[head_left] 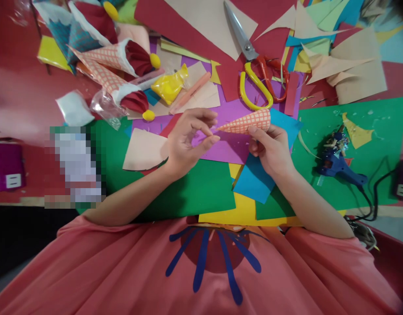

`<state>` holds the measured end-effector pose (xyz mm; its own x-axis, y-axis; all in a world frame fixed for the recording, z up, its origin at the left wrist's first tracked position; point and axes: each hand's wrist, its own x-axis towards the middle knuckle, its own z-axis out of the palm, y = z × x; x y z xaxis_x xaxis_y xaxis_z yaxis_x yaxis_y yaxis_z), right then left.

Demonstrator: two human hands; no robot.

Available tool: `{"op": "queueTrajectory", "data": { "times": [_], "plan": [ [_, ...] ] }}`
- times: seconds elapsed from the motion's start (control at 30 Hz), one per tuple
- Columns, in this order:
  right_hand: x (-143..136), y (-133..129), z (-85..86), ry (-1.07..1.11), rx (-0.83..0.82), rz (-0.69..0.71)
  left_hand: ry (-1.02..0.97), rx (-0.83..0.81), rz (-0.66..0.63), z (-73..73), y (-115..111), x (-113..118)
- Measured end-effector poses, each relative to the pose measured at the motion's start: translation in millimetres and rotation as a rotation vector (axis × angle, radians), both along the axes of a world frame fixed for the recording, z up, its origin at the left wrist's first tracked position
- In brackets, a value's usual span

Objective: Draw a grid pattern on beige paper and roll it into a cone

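An orange-and-white checked cone (249, 121) lies sideways in my right hand (272, 146), its narrow tip pointing left and its wide end at the fingers. Just left of that tip is my left hand (191, 138), fingers curved and apart, with nothing visible between them. Under both hands lies a purple sheet (232, 151). A cream paper piece with a curved edge (144, 151) rests beside my left wrist. Scissors with yellow and red handles (249, 54) lie beyond my right hand.
Finished-looking cones (111, 59) with red and white tops lie at the back left, near a yellow packet (170, 85). A blue glue gun (341, 166) with a cord sits at right on green sheets (381, 131). Paper scraps (359, 65) cover the back right.
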<state>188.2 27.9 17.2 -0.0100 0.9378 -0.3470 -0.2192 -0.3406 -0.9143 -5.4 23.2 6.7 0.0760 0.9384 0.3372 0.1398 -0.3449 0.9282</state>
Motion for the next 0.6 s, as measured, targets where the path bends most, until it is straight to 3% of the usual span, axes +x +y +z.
{"op": "queueTrajectory", "data": {
  "times": [0.13, 0.23, 0.4, 0.5, 0.6],
  "plan": [
    [-0.3, 1.7, 0.7, 0.032, -0.009, -0.04, 0.032, 0.063, 0.1, -1.4, 4.4, -1.8],
    [0.2, 3.3, 2.2, 0.059, -0.014, -0.047, -0.001, 0.042, 0.096, -3.9, 7.2, -2.7],
    [0.7, 3.0, 3.8, 0.109, -0.034, -0.026, -0.134, -0.088, -0.042, -12.1, 8.1, -0.5],
    [-0.6, 0.6, 5.1, 0.131, -0.064, 0.016, -0.023, -0.062, -0.155, -13.4, 4.5, 1.1],
    [-2.3, -1.8, 7.0, 0.156, -0.108, 0.079, 0.136, 0.004, -0.184, -9.6, 0.9, 0.5]
  ]
}}
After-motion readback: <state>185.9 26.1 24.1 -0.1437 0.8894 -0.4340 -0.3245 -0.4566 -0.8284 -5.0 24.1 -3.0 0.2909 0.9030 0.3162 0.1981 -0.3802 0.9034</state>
